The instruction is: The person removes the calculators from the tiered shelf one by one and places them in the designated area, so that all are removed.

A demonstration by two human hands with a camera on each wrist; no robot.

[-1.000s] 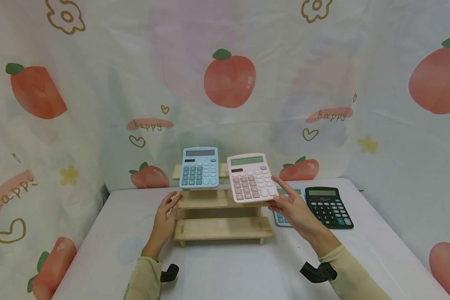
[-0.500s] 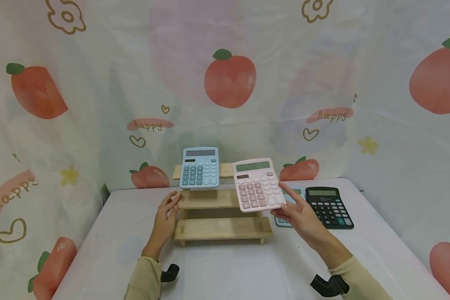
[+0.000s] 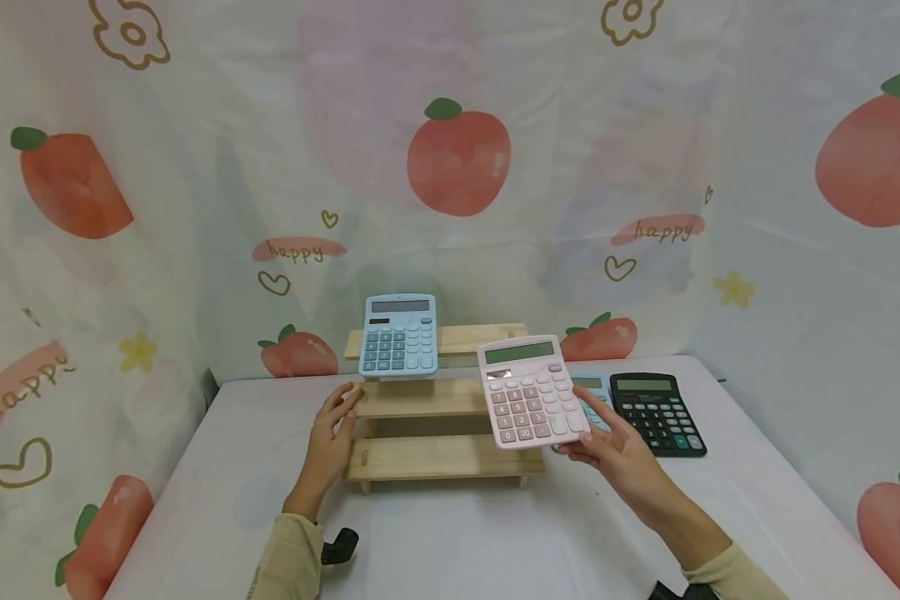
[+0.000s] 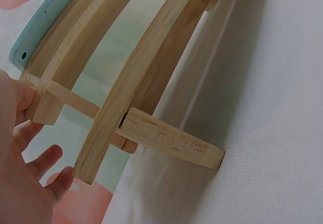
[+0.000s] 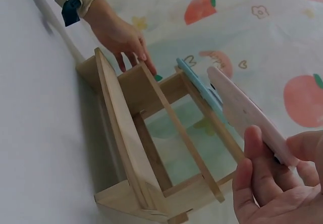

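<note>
My right hand (image 3: 626,467) pinches a pink calculator (image 3: 532,393) by its lower right corner, thumb on one face and fingers behind. The calculator tilts toward me in front of a three-tier wooden display rack (image 3: 446,457), hiding its right part. In the right wrist view the pink calculator (image 5: 247,110) shows its back and edge. A light blue calculator (image 3: 398,335) leans on the top tier at the left. My left hand (image 3: 329,442) grips the left end of the middle board; in the left wrist view the thumb and a finger of that hand (image 4: 25,148) meet the board's end.
On the table's right lie a black calculator (image 3: 658,417) and a second light blue calculator (image 3: 594,398), partly hidden behind my right hand. A white cloth covers the table (image 3: 450,542). A fruit-print curtain (image 3: 555,167) hangs close behind the rack.
My right hand has drawn the pink calculator down, right and nearer to me, off the rack's upper tiers. The left hand and the light blue calculator on top have stayed put.
</note>
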